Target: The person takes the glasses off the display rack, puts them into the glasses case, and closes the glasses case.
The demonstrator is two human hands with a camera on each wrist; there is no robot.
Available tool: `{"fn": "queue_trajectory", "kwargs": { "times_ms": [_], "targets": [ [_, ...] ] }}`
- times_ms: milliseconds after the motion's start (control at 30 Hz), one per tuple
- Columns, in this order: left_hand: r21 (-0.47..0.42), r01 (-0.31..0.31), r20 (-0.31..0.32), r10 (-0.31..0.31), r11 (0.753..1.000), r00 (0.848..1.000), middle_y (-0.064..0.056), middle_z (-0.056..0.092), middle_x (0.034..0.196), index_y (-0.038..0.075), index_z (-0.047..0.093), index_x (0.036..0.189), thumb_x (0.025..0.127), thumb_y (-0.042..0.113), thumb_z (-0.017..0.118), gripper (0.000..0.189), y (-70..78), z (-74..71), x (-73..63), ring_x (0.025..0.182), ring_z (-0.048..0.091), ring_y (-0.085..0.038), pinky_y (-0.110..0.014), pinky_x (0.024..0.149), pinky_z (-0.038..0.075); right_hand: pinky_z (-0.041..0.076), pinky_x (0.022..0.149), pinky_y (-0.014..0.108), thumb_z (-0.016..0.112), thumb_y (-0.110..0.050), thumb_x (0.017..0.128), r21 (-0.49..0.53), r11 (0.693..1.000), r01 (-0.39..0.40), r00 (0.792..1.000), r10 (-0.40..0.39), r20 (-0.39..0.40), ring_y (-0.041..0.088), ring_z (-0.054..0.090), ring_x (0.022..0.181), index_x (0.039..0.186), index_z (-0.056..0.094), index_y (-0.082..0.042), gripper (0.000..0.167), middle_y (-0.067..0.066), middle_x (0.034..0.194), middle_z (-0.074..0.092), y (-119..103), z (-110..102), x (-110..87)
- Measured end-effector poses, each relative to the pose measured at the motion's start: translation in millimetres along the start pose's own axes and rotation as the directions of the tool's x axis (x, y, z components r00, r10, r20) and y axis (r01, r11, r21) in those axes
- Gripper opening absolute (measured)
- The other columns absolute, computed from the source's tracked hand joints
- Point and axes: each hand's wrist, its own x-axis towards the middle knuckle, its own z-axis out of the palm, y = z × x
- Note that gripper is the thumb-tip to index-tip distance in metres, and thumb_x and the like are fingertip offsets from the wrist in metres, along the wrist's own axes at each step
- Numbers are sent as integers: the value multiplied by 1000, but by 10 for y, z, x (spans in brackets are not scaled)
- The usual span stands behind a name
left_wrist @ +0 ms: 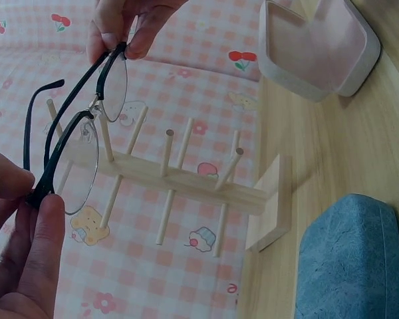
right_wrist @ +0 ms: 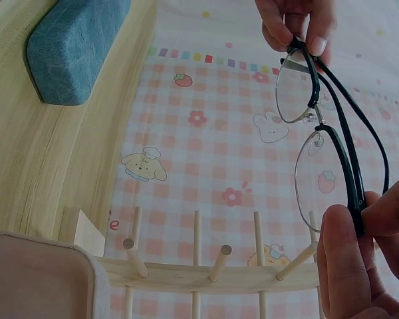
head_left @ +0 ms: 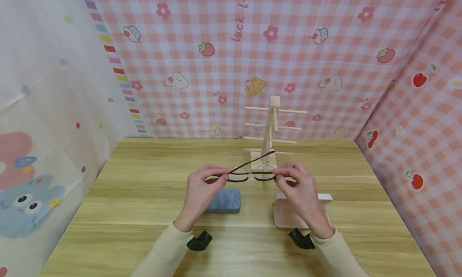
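A pair of eyeglasses (head_left: 249, 174) with a dark upper frame and thin metal lower rims is held up above the table between both hands. My left hand (head_left: 205, 190) pinches one end of the frame at the hinge, thumb and fingers on it. At the opposite hinge, my right hand (head_left: 297, 188) pinches the other end. In the left wrist view, the temples of the eyeglasses (left_wrist: 86, 133) show, one folded along the frame and the other sticking out. Just behind the glasses in the head view stands a wooden display rack (head_left: 268, 128) with several pegs on each side.
A closed blue glasses case (head_left: 225, 200) lies on the wooden table (head_left: 144, 212) near my left hand. Under my right hand sits an open whitish-pink case (head_left: 285, 214), partly hidden by it. Checked cloth (head_left: 223, 68) hangs behind the table.
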Motion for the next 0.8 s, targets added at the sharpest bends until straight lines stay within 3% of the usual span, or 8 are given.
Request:
{"fn": "queue_trajectory", "kwargs": {
  "times_ms": [567, 667, 800],
  "targets": [
    [137, 7, 17, -10, 991, 1000, 0, 70, 94, 15, 85, 92, 87, 3, 78, 15, -35, 34, 0, 88, 66, -16, -30, 78, 63, 61, 76, 23, 65, 12, 92, 11, 1000, -29, 999, 29, 27, 8, 69, 87, 99, 80, -6, 24, 4, 103, 64, 38, -8, -30],
    [134, 0, 43, -6, 991, 999, 1, 70, 95, 16, 85, 94, 87, 4, 78, 15, -39, 31, 3, 90, 67, -16, -29, 79, 62, 61, 76, 23, 65, 12, 92, 9, 999, -48, 999, 48, 21, 8, 69, 88, 99, 79, -4, 22, 5, 103, 65, 48, -17, -25],
    [79, 31, 132, -41, 996, 990, 0, 69, 104, 15, 84, 102, 88, 6, 80, 17, -58, 6, 3, 92, 69, -18, -30, 83, 62, 61, 76, 23, 66, 10, 92, -2, 997, -83, 996, 83, 25, 9, 70, 86, 99, 79, -1, 18, 7, 103, 66, 72, -59, -17]
  ]
}}
